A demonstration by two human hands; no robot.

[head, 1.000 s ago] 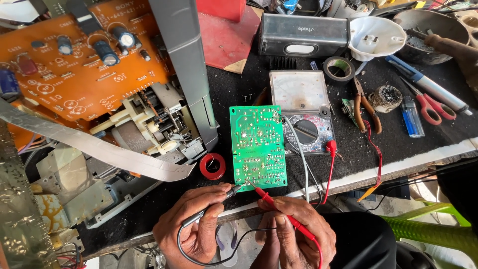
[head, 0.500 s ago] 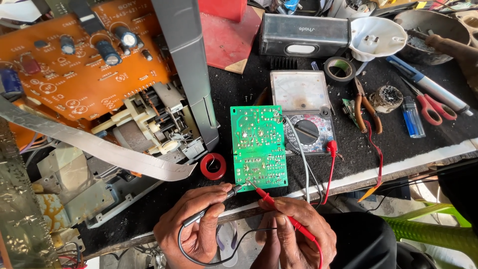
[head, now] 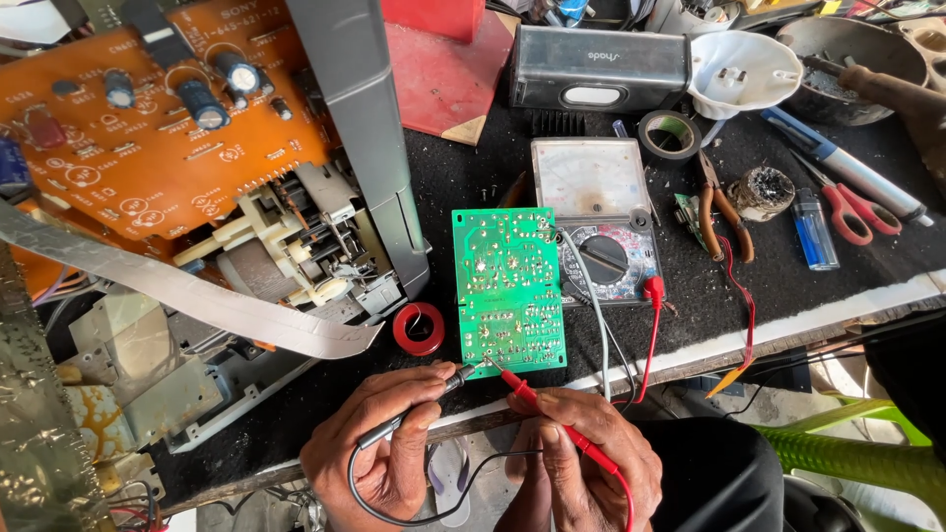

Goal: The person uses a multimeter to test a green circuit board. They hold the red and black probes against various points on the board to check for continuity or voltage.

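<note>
A green circuit board [head: 508, 288] lies solder side up on the black bench mat. My left hand [head: 379, 443] grips a black test probe [head: 434, 394] whose tip touches the board's near edge. In my right hand [head: 589, 453] is a red test probe [head: 537, 406], its tip meeting the same near edge beside the black one. Behind the board sits an analog multimeter [head: 596, 217] with a red lead plugged in.
A large orange circuit board [head: 148, 148] and an opened grey chassis [head: 365, 128] fill the left. A red solder spool [head: 418, 328] sits next to the green board. Pliers [head: 724, 207], scissors [head: 852, 207], a blue lighter [head: 816, 229], a tape roll [head: 668, 133] and a black speaker [head: 601, 67] lie at the right and back.
Both hands stay at the board's near edge. The probe tips have shifted only slightly along that edge.
</note>
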